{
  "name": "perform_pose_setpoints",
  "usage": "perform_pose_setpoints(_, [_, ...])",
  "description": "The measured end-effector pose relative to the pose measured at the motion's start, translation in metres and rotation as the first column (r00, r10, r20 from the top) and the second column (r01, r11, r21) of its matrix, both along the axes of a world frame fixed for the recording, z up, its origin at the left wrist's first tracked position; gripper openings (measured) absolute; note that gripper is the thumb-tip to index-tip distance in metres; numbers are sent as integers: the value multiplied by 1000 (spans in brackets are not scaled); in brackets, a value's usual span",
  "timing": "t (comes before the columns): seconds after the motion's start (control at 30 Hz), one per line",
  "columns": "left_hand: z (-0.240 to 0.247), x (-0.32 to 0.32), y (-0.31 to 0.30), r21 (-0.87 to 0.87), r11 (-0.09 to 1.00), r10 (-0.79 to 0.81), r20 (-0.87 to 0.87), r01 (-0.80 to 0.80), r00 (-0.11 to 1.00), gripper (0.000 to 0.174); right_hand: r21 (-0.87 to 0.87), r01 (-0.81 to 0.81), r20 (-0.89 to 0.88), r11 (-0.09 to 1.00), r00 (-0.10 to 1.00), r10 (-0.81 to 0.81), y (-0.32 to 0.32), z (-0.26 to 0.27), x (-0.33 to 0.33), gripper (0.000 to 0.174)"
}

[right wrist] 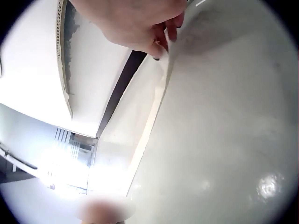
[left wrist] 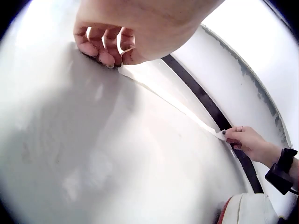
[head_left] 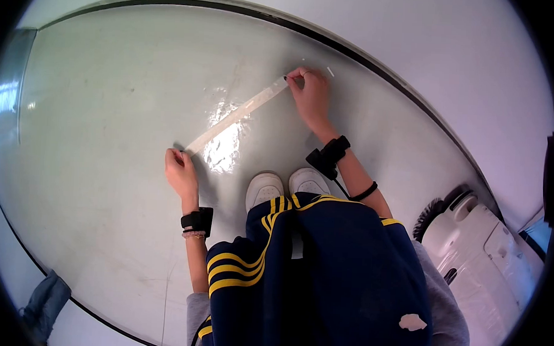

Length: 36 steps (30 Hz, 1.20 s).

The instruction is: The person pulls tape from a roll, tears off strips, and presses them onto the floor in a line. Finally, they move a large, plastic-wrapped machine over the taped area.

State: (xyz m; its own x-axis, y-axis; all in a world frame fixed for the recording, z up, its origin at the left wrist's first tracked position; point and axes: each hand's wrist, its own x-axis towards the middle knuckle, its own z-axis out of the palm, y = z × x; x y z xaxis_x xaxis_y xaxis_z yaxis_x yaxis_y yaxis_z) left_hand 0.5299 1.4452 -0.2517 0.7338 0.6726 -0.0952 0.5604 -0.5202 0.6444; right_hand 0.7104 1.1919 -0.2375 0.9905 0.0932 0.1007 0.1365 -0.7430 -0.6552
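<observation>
Between my two hands a long, narrow cream strip of masking tape (head_left: 233, 116) is stretched taut, slanting up to the right over the shiny floor. My left hand (head_left: 181, 175) pinches its lower left end between thumb and fingers. At the upper right end, my right hand (head_left: 311, 100) pinches the tape with thumb and forefinger. In the left wrist view the tape (left wrist: 170, 99) runs straight across to the right hand (left wrist: 252, 145). The right wrist view has the tape (right wrist: 150, 121) hanging from the fingertips, with the far hand blurred at the bottom.
A small white scrap (head_left: 330, 71) lies on the floor beyond my right hand. My white shoes (head_left: 266, 190) stand just below the tape. A dark skirting line (head_left: 356, 56) edges the wall. A plastic-wrapped white thing (head_left: 472, 237) stands at the right, blue cloth (head_left: 46, 302) lower left.
</observation>
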Motion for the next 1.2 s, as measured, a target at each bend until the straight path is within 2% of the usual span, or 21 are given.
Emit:
perform_pose_setpoints(0.03, [-3, -1, 1, 20, 1000, -17, 16, 16, 1000, 13, 113, -69, -95, 991, 992, 80, 0, 3, 3, 17])
perform_pose_setpoints(0.07, [-2, 0, 1, 22, 1000, -15, 15, 15, 1000, 13, 114, -70, -96, 991, 992, 81, 4, 14, 3, 17])
perform_pose_setpoints(0.13, [2, 0, 0, 6, 1000, -13, -19, 13, 1000, 13, 85, -204, 314, 975, 934, 168, 20, 46, -9, 9])
perform_pose_setpoints(0.17, [1, -1, 0, 6, 1000, -12, -22, 13, 1000, 13, 85, -204, 311, 975, 935, 168, 24, 56, -14, 9])
perform_pose_setpoints(0.23, [-2, -2, 2, 38, 999, -28, -12, 28, 1000, 11, 398, -69, 149, 915, 989, 10, 29, 67, -19, 6])
perform_pose_setpoints(0.33, [-1, -1, 1, -20, 1000, 9, 36, -8, 999, 11, 354, 35, 112, 934, 991, -79, 11, 55, -4, 6])
perform_pose_setpoints(0.43, [5, 2, -2, -104, 994, 33, 15, -31, 999, 12, 327, 16, 22, 945, 999, -25, -20, 37, 0, 8])
perform_pose_setpoints(0.63, [18, 15, -15, -74, 997, -35, 44, 38, 998, 15, 347, 191, -134, 918, 979, -154, -55, 17, -10, 8])
perform_pose_setpoints(0.7, [22, 18, -16, -155, 988, -10, -25, 6, 1000, 15, 354, 201, -153, 913, 976, -155, -62, 15, -10, 8])
perform_pose_setpoints(0.77, [24, 21, -16, 182, 969, -177, 51, 165, 983, 15, 359, 209, -168, 910, 973, -157, -66, 13, -10, 7])
perform_pose_setpoints(0.8, [28, 25, -17, 185, 969, -179, 53, 167, 982, 15, 363, 196, -179, 911, 974, -138, -67, 12, -10, 8])
perform_pose_setpoints(0.87, [40, 32, -25, 527, 820, -310, 84, 222, 947, 12, 367, 183, -188, 912, 975, -120, -71, 10, -10, 8])
perform_pose_setpoints(0.9, [38, 33, -23, 527, 820, -310, 86, 221, 947, 12, 393, 214, -164, 894, 973, -161, -72, 8, -9, 9])
perform_pose_setpoints(0.97, [32, 35, -21, 108, 968, -250, 289, 228, 924, 15, 417, 244, -139, 875, 969, -204, -79, 6, -10, 11])
perform_pose_setpoints(1.0, [33, 36, -22, 106, 967, -251, 290, 230, 923, 15, 503, 279, -169, 818, 960, -224, -85, 5, -10, 12])
perform_pose_setpoints(1.03, [35, 37, -23, -303, 928, -94, 368, 215, 925, 18, 582, 313, -201, 750, 950, -241, -91, 4, -11, 13])
perform_pose_setpoints(1.07, [39, 39, -24, -660, 724, 82, 373, 202, 924, 21, 582, 315, -201, 750, 949, -243, -94, 3, -12, 13])
perform_pose_setpoints(1.1, [41, 39, -25, -661, 723, 80, 372, 203, 925, 21, 655, 356, -277, 666, 934, -227, -98, 1, -13, 14])
perform_pose_setpoints(1.13, [45, 39, -26, -680, 724, 74, 248, 119, 966, 24, 716, 399, -349, 573, 915, -201, -99, 0, -14, 16])
perform_pose_setpoints(1.17, [47, 39, -28, -688, 725, 69, 120, 33, 990, 26, 715, 398, -348, 574, 916, -202, -99, -2, -15, 16])
perform_pose_setpoints(1.2, [46, 41, -31, -689, 724, 69, 123, 34, 990, 26, 749, 417, -388, 515, 906, -169, -98, -5, -17, 18])
